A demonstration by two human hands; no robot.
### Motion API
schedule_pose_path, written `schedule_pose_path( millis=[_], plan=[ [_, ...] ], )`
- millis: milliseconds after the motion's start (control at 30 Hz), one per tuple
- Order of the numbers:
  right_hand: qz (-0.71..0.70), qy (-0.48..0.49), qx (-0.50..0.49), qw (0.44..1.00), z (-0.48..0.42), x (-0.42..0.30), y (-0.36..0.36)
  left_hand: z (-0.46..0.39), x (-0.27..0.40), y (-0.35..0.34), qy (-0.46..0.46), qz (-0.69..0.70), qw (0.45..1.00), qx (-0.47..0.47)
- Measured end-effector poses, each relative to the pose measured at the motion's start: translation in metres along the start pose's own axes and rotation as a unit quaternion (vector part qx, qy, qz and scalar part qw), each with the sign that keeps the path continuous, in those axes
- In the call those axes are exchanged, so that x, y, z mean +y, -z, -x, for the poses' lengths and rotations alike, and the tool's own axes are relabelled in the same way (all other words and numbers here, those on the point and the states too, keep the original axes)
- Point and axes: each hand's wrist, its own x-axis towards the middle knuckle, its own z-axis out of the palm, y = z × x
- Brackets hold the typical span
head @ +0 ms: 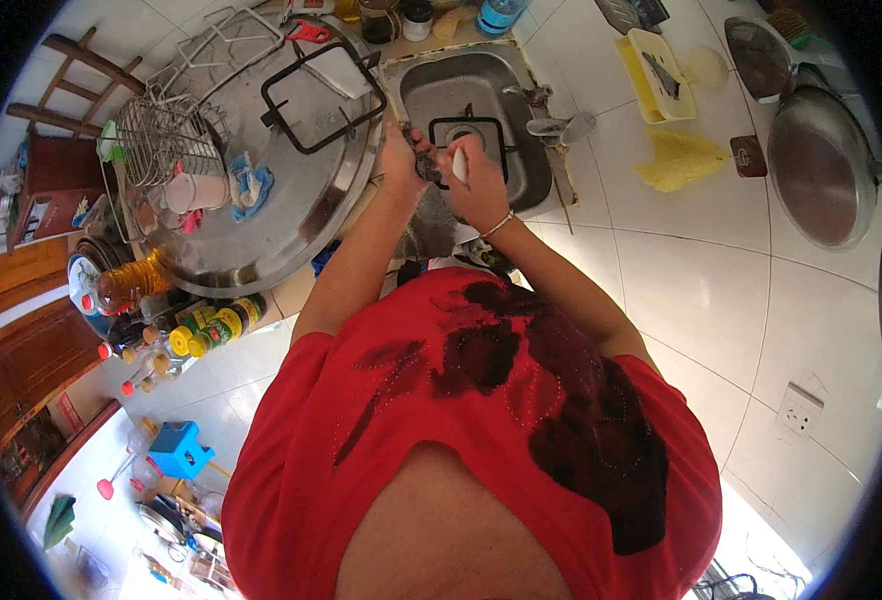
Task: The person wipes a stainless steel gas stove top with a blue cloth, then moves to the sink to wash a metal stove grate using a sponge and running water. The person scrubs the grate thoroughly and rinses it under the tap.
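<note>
My left hand (401,156) grips a dark grey, rough-textured piece, apparently steel wool (426,163), at the near left edge of the steel sink (538,176). Close beside it, my right hand (482,184) is closed on a small white oval object (459,163); whether it is soap cannot be told. A black square pan support (502,124) lies in the sink basin beyond my hands, partly hidden by the right one. Another black pan support (298,142) rests on the large round steel surface to the left.
Left of the sink, a wire rack (170,142), a pinkish cup (189,191) and a blue-and-white cloth (249,187) stand or lie on the round surface. The faucet (538,94) is at the sink's right. Oil and sauce bottles (215,334) crowd the lower left. Pans (823,169) hang at right.
</note>
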Motion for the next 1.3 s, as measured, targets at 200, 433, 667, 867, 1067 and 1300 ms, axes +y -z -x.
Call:
schedule_pose_path(
  millis=[200, 433, 667, 867, 1067, 1300],
  plan=[
    [0.117, 0.201, 0.085, 0.969, -0.016, -0.033, -0.013, -0.006, -0.036, 0.005, 0.005, 0.050, 0.972, -0.228],
    [-0.037, -0.179, 0.061, 0.981, -0.065, 0.015, -0.019, 0.041, -0.053, -0.034, 0.072, 0.027, 0.995, -0.062],
    [-0.047, 0.041, 0.124, 0.990, -0.016, 0.000, -0.059, -0.005, -0.058, 0.028, 0.025, 0.070, 0.975, -0.211],
    [-0.245, -0.066, 0.089, 0.963, -0.005, -0.020, -0.053, 0.017, -0.032, 0.002, 0.008, 0.040, 0.999, 0.002],
    [-0.265, -0.071, 0.075, 0.959, -0.001, -0.005, -0.048, 0.011, -0.019, -0.014, -0.012, 0.039, 0.990, 0.135],
    [-0.383, -0.185, 0.174, 0.888, -0.017, 0.025, -0.034, -0.009, 0.017, -0.023, 0.075, 0.158, 0.984, -0.039]
  ],
)
